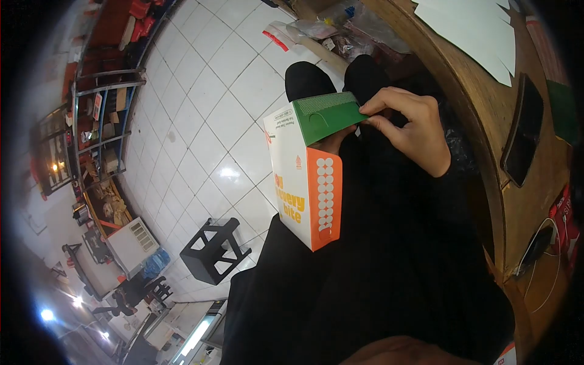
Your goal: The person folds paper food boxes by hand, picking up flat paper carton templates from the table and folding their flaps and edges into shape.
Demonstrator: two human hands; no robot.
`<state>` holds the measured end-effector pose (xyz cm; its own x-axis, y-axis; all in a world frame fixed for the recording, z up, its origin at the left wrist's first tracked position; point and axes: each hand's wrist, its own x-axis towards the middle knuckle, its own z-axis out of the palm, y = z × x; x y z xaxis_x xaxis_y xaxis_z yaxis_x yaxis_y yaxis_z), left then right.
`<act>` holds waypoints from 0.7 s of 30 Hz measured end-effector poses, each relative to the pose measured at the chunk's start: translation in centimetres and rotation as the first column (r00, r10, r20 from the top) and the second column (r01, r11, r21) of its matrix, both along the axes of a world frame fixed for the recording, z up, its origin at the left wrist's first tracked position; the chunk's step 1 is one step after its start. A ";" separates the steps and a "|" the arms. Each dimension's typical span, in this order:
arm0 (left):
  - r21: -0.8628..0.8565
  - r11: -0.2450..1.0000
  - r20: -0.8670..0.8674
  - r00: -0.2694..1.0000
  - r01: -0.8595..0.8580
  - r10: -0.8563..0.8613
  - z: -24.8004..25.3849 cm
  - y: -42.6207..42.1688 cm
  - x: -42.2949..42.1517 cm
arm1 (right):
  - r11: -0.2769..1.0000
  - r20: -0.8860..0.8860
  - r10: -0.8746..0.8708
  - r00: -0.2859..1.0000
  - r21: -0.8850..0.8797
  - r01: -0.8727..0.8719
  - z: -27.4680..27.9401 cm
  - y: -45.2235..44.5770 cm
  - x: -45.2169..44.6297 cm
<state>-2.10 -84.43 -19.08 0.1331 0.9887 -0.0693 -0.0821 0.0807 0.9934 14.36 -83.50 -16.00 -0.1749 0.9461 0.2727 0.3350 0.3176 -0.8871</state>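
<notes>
A paper food box (292,179), white with orange sides and yellow lettering, is tilted over my lap. Its green flap (328,115) stands out at the top end. My right hand (407,121) pinches the corner of this flap between thumb and fingers. Under the flap, at the box's opening, a bit of skin (330,143) shows, which seems to be part of my left hand. The rest of that hand is hidden by the box, and its fingers cannot be made out.
A wooden table (486,176) curves along my right, bearing a dark phone (524,131) and white paper sheets (471,33). Plastic bags (359,39) lie beyond my knees. A black stool (210,252) stands on the tiled floor (210,134). Metal shelving (109,135) is at the left.
</notes>
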 end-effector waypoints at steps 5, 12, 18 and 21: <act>0.002 1.000 -0.016 1.000 0.010 -0.010 0.0 -0.3 -0.1 | 0.998 0.038 0.059 0.998 0.034 -0.061 0.3 0.3 0.2; 0.026 0.987 0.114 0.981 -0.158 0.155 -0.2 -1.2 1.2 | 0.968 0.122 0.089 0.988 0.222 -0.115 -0.7 -0.1 -1.3; -0.076 0.956 0.315 0.902 -0.284 0.294 -0.9 -0.7 0.7 | 0.991 0.089 0.065 0.994 0.110 -0.075 -1.5 -1.8 -3.9; -0.129 0.921 0.258 0.884 -0.368 0.389 -1.3 -0.1 0.9 | 0.995 0.087 0.098 0.991 0.015 -0.100 -1.5 -2.0 -3.5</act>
<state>-1.16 -84.51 -20.38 -0.2260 0.9610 -0.1590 -0.3883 0.0608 0.9195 10.86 -85.46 -17.52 -0.2912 0.9176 0.2705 0.3759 0.3697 -0.8497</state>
